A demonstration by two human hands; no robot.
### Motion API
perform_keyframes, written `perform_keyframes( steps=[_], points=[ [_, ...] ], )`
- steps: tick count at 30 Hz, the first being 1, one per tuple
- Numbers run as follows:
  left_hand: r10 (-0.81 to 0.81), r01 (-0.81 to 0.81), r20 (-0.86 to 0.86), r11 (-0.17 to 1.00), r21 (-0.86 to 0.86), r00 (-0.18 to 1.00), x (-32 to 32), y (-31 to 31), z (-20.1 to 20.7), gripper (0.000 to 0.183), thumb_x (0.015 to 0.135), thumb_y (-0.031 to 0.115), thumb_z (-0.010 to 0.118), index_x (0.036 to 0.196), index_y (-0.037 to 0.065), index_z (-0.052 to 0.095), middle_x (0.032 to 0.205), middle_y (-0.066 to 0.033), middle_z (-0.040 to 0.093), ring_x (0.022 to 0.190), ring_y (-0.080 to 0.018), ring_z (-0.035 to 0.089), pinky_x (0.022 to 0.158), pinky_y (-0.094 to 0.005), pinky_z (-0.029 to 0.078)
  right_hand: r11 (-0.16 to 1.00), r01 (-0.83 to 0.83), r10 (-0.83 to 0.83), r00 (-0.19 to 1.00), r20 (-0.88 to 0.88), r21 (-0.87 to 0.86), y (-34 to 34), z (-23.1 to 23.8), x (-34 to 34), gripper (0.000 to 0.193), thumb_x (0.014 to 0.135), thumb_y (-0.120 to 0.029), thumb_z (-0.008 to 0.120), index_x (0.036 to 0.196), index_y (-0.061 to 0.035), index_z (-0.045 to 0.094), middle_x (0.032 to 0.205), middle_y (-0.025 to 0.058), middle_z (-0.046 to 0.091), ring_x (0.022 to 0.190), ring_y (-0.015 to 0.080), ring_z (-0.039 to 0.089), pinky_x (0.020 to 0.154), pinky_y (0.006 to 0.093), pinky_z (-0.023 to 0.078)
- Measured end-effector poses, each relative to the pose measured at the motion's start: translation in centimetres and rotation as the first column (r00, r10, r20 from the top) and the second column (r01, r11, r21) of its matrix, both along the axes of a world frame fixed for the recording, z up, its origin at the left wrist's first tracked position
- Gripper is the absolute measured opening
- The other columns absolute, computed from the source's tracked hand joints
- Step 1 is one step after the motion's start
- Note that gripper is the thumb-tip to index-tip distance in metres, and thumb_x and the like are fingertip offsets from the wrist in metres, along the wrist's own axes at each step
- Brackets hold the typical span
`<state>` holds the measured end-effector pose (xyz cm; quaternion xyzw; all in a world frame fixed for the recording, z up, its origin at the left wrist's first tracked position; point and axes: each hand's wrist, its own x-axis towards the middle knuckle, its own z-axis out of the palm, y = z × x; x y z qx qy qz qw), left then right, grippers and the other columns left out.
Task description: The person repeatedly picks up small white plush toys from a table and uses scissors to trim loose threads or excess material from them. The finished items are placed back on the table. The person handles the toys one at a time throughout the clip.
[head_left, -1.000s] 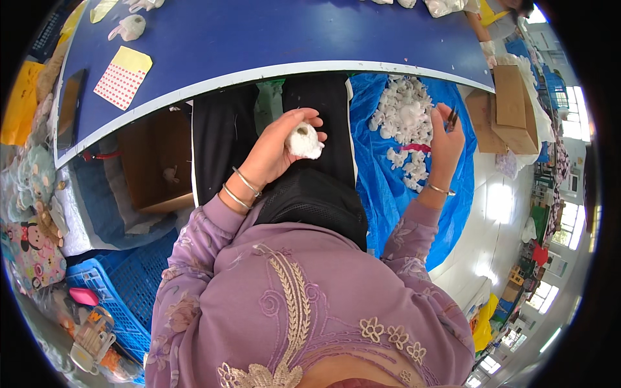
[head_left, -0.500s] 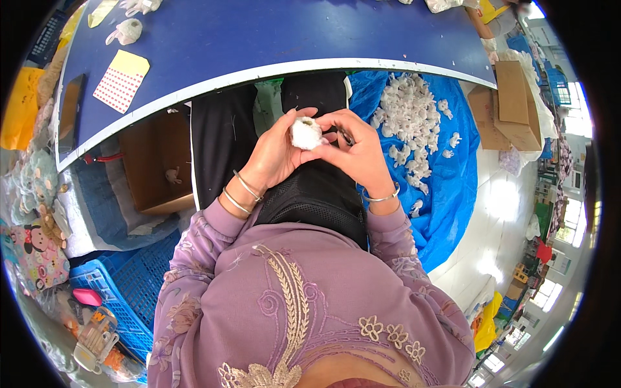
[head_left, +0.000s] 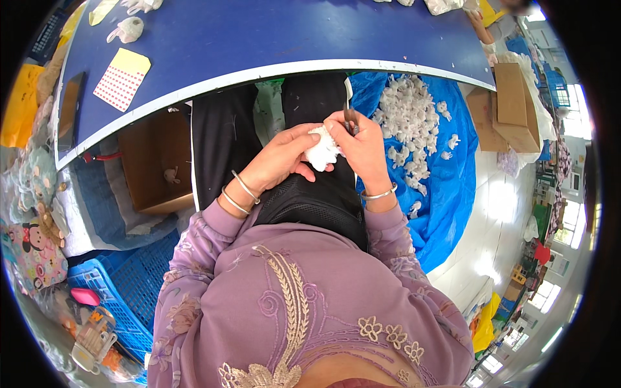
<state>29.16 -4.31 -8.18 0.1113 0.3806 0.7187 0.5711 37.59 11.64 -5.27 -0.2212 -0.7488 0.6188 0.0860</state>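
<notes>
Over my lap, my left hand [head_left: 279,156] is closed around a small white fluffy plush piece [head_left: 321,152], thumb on top. My right hand [head_left: 366,150] meets it from the right, its thumb and fingers pinched at the upper edge of the plush. A dark slender metal tool [head_left: 350,120] is tucked in the right hand and sticks up past the fingers; its exact kind is partly hidden. To the right of my legs, a heap of small white plush pieces [head_left: 406,107] lies on a blue plastic sheet [head_left: 446,220].
Ahead stands a blue table [head_left: 291,39] with a sticker sheet [head_left: 121,81] and a bagged white plush [head_left: 126,30]. Below left are a cardboard box [head_left: 152,152] and a blue crate [head_left: 113,278]. An open carton [head_left: 517,107] stands right; another person's hand [head_left: 480,27] shows beyond the table.
Both hands have moved slightly right and down with the plush piece, which is turned differently. The right fingers now pinch its upper edge, and the tool points more upward.
</notes>
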Motion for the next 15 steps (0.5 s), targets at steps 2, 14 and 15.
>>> perform_keyframes(
  steps=[2, 14, 15],
  points=[
    [0.047, -0.048, 0.016, 0.997, 0.056, 0.999, 0.1, -0.1, -0.5, 0.045, 0.103, 0.025, 0.042, 0.138, -0.002, 0.043, 0.111, -0.0146, 0.064, 0.088, -0.0251, 0.070, 0.059, -0.0266, 0.059, 1.000, 0.018, -0.018, 0.998, -0.057, -0.008, 0.0, 0.2, 0.0, 0.012, 0.090, -0.011, 0.067, 0.094, 0.0013, 0.065, 0.079, 0.0000, 0.063, 0.070, 0.0042, 0.055, 0.061, 0.0216, 0.046],
    [0.107, -0.103, -0.081, 0.993, 0.051, 0.991, 0.3, 0.3, -0.7, 0.040, 0.103, 0.021, 0.047, 0.139, 0.003, 0.044, 0.112, -0.0099, 0.063, 0.092, -0.0190, 0.068, 0.064, -0.0243, 0.059, 0.985, -0.098, 0.111, 0.990, -0.087, 0.139, 0.4, 0.5, 0.7, 0.013, 0.086, -0.009, 0.071, 0.089, 0.0014, 0.065, 0.076, 0.0032, 0.060, 0.068, 0.0068, 0.052, 0.059, 0.0233, 0.042],
    [0.104, -0.099, -0.083, 0.993, 0.060, 0.991, 0.2, 0.3, -0.8, 0.040, 0.103, 0.022, 0.048, 0.139, 0.004, 0.044, 0.113, -0.0099, 0.063, 0.092, -0.0190, 0.068, 0.064, -0.0242, 0.058, 0.987, -0.096, 0.105, 0.992, -0.065, 0.128, 0.3, 1.0, 0.7, 0.013, 0.086, -0.009, 0.070, 0.089, 0.0019, 0.064, 0.076, 0.0034, 0.061, 0.068, 0.0069, 0.053, 0.059, 0.0236, 0.043]
  ],
)
